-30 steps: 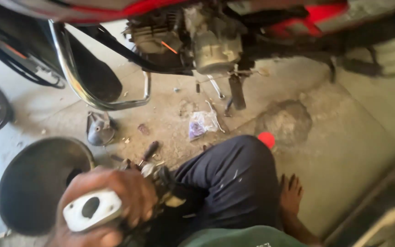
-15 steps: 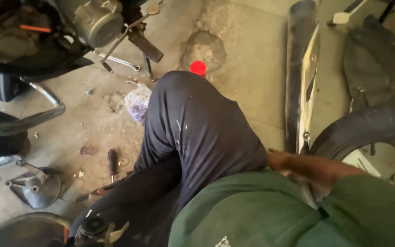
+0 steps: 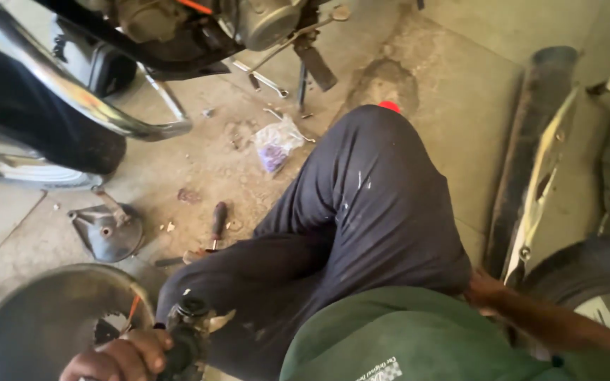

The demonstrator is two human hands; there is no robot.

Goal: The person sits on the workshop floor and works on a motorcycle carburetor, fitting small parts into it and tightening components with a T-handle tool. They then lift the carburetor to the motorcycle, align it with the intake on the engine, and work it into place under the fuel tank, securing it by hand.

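One left hand (image 3: 118,356), fingers seemingly around dark part (image 3: 186,331).

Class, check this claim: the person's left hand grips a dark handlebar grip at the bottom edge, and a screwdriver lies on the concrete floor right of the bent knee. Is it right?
Not quite. In the head view the screwdriver lies left of the bent knee, not right. The left hand does grip the dark handlebar grip at the bottom edge.

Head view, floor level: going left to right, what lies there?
Metal cover → screwdriver → plastic bag → red cap → long panel.
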